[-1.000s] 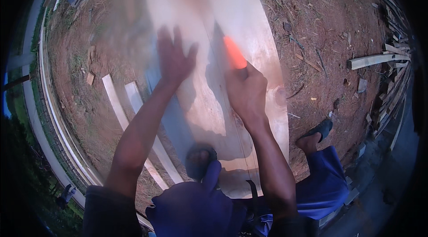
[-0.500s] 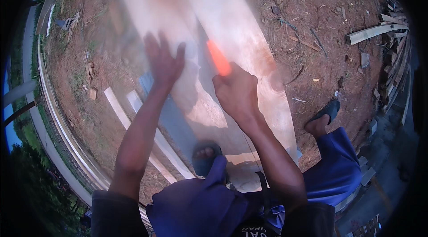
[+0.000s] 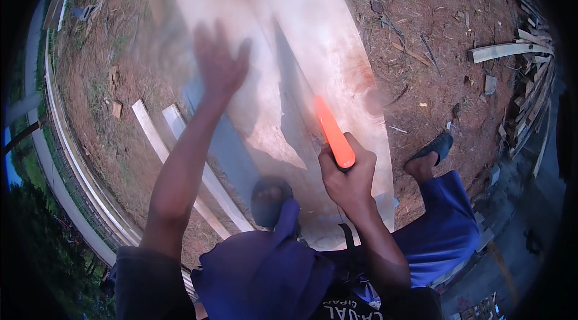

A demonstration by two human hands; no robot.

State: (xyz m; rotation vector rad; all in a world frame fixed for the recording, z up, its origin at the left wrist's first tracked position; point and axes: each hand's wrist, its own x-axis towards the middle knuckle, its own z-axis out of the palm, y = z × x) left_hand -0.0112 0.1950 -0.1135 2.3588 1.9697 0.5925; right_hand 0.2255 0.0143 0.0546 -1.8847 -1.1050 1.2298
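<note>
- Clasped by the tightly curled right hand [image 3: 351,177]: orange-handled tool [image 3: 335,133], above the board [image 3: 337,55] at 3 o'clock of centre, handle angled toward 11 o'clock.
- Spread wide, palm down on the board near its 9 o'clock edge: left hand [image 3: 220,64], blurred, thumb apart toward 1 o'clock.
- Entering from 5 o'clock: right forearm [image 3: 383,248]; from 7 o'clock: left forearm [image 3: 186,166].
- Near the right hand at 3 o'clock: board edge, then littered soil [image 3: 421,19].

The top edge cuts off the wooden board [image 3: 340,55], and the left one of the hands [image 3: 220,67] looks blurred.
</note>
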